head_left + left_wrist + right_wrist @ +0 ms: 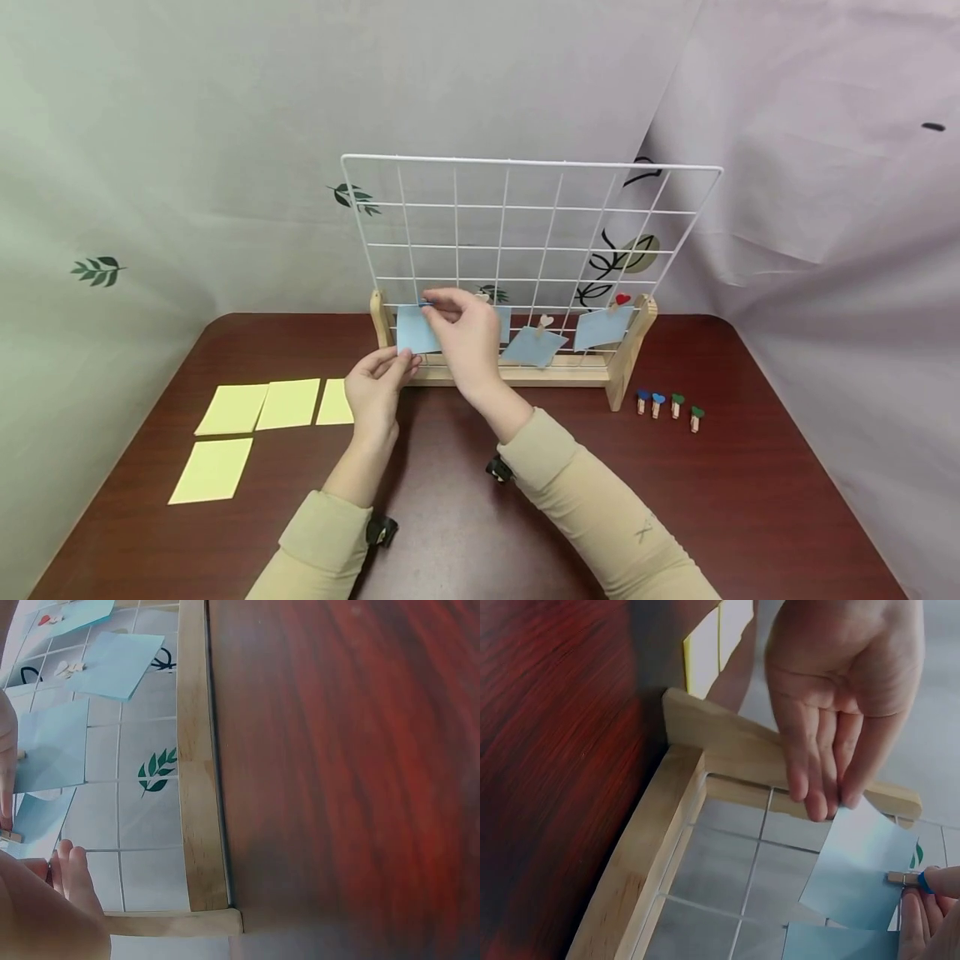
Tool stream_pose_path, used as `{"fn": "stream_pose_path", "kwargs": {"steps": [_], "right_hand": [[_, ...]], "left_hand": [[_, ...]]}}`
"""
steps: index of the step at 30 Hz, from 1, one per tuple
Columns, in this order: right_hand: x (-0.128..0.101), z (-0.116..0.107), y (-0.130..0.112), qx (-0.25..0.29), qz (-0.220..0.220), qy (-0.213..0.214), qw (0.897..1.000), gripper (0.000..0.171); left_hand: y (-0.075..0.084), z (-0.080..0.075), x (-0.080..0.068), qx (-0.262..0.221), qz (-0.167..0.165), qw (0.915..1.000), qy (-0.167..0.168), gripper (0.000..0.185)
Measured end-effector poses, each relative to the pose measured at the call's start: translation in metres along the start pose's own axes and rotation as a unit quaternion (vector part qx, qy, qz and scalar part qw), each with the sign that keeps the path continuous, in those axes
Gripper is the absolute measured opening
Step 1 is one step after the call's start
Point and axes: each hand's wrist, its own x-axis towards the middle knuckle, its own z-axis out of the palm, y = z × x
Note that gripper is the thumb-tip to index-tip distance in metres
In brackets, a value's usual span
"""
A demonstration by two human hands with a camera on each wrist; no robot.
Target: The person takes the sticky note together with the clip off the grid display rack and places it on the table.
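Dark red-brown table (pixel 465 533) fills the lower half of the head view, with pale draped sheets printed with little leaf sprigs behind it. Dead centre we've got a white wire grid (pixel 525 225) standing in a wooden base (pixel 517 372). Our right hand (pixel 468 329) is up at the grid's bottom left, fingers pinching a small blue-tipped wooden clip (pixel 911 879) onto the top edge of a blue note (pixel 414 331). Our left hand (pixel 375 387) sits just below it, fingers straight-ish, with the fingertips (pixel 817 802) touching the note's lower corner, as the right wrist view shows pretty clearly. More blue notes hang along the same low row: one right next to our hand, partly hidden; a tilted one (pixel 534 346) under a pale heart clip; and another (pixel 602 327) under a red heart clip (pixel 622 299). Four yellow notes (pixel 247 407) lie flat at the left of the frame, one of them half behind our left hand. Four spare clips (pixel 667 405) with blue and green tips stand in a row at the right, near the base's end.
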Motion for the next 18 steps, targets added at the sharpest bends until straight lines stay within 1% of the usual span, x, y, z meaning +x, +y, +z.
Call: {"fn": "stream_pose_path", "kwargs": {"steps": [8,14,18], "right_hand": [[0.0009,-0.0018,0.0010,-0.081,-0.038,-0.008,0.996,0.014],[-0.0002,-0.0017,0.0021,-0.137,-0.074,-0.008,0.988,0.012],[-0.0017,0.0006,0.0052,-0.158,-0.107,0.004,0.982,0.011]], "left_hand": [[0.0016,-0.0021,0.0013,0.006,-0.005,0.9999,-0.014,0.011],[0.0028,-0.0025,0.0021,0.008,-0.002,0.9998,-0.020,0.015],[0.0031,-0.0032,0.0022,0.017,-0.001,0.9996,-0.023,0.015]]}}
